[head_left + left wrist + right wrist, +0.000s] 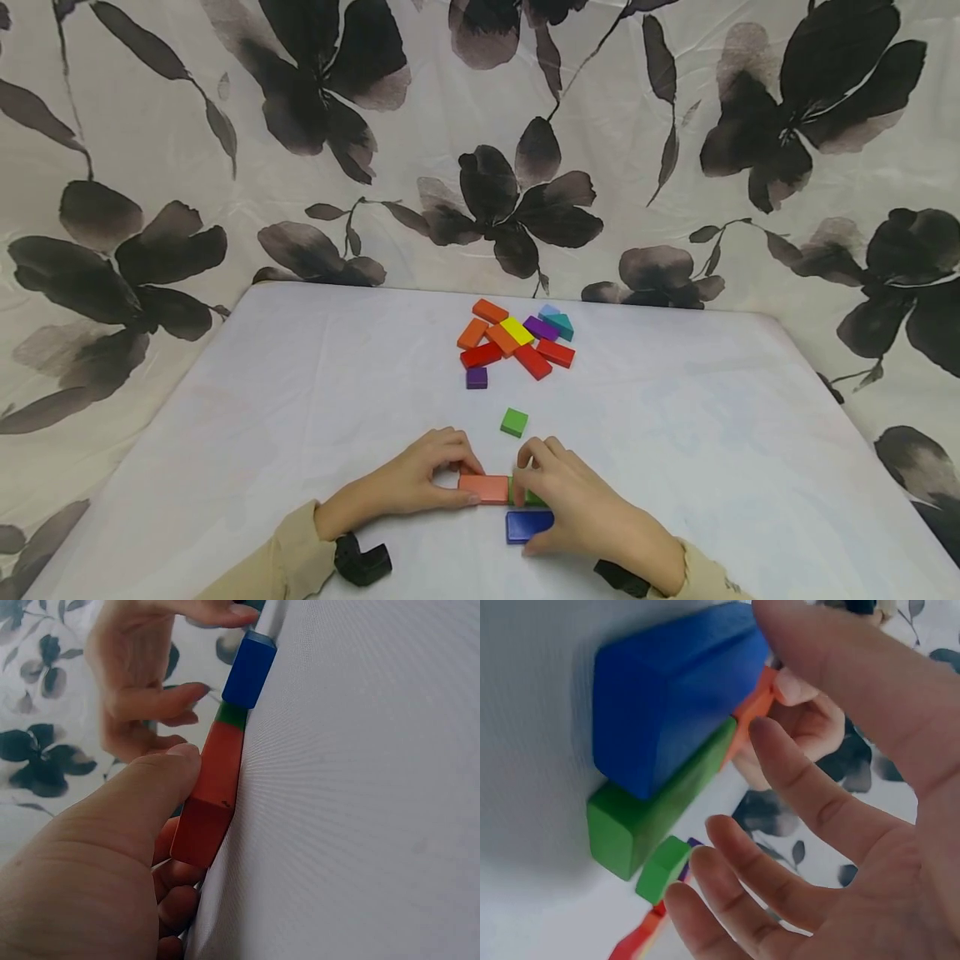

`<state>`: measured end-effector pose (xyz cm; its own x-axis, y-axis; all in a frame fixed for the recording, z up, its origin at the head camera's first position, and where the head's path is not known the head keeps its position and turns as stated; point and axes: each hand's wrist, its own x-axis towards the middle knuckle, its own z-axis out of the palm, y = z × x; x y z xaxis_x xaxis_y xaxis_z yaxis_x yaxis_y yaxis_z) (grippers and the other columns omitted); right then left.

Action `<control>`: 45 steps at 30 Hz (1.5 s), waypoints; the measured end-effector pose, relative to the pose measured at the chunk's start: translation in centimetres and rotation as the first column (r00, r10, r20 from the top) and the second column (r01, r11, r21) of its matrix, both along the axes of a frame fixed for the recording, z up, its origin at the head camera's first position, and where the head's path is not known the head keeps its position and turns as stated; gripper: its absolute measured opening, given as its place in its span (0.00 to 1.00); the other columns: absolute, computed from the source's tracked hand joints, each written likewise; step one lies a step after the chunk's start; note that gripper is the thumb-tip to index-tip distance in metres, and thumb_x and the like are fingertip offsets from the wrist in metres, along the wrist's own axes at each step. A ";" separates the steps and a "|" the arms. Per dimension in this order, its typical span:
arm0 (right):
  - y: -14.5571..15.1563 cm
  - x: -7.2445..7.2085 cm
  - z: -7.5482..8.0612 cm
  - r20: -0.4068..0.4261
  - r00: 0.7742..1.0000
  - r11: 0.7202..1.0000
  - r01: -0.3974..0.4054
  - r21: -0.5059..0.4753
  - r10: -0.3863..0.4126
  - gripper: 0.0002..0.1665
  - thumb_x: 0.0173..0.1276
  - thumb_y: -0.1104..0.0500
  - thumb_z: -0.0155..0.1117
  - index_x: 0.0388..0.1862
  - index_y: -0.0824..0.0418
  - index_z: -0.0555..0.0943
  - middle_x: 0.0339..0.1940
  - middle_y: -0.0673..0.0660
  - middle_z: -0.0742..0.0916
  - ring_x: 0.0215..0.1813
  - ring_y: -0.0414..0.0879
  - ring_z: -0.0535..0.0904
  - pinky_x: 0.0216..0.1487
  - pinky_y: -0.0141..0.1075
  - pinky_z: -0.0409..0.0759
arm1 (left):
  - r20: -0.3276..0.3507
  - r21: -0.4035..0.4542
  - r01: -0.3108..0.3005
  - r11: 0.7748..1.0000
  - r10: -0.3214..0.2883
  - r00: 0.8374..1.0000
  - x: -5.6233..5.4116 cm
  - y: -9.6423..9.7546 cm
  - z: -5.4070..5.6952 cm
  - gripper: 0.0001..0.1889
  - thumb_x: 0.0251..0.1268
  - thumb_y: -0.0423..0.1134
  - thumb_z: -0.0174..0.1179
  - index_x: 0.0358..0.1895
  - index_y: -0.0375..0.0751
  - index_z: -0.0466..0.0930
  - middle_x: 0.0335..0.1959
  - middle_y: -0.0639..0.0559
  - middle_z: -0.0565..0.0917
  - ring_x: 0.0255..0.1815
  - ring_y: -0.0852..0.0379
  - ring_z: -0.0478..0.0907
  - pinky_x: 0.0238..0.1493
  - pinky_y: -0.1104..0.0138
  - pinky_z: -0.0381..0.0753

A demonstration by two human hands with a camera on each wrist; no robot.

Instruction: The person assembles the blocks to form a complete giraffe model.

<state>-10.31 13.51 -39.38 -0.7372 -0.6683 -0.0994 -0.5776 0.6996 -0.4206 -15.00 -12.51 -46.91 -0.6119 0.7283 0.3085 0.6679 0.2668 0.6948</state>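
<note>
Head view: left hand [420,477] is pinching an orange block [483,490], thumb on the near side, fingers on the far side. Block is lying flat on the white tabletop [675,408], close to the person, its right end meeting a long green block [534,497]. Right hand [577,502] is hovering over the green block, partly hiding it, thumb beside a blue block [527,527] that is lying just nearer the person. A small green block [514,422] is sitting alone farther out; beyond it a purple block [477,379] and a loose, many-coloured cluster, a yellow block [517,331] showing mid-group.

Left wrist view: thumb is pressing along the orange block, fingers tucking behind; the grip is narrow. Green and blue are showing past its far end.

Right wrist view: fingers are spreading wide, clear of the long green block. Thumb tip is overlapping the blue block's end; cannot tell whether it is touching.
</note>
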 end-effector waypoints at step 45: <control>0.6 -1.1 0.3 0.028 1.000 0.999 0.011 0.046 -0.012 0.31 0.43 0.44 0.86 0.44 0.48 0.79 0.50 0.45 0.77 0.51 0.42 0.68 0.54 0.42 0.76 | 0.001 0.015 0.025 1.000 -0.025 1.000 -0.3 -0.1 0.2 0.09 0.64 0.50 0.68 0.45 0.55 0.84 0.38 0.64 0.78 0.42 0.65 0.72 0.47 0.66 0.72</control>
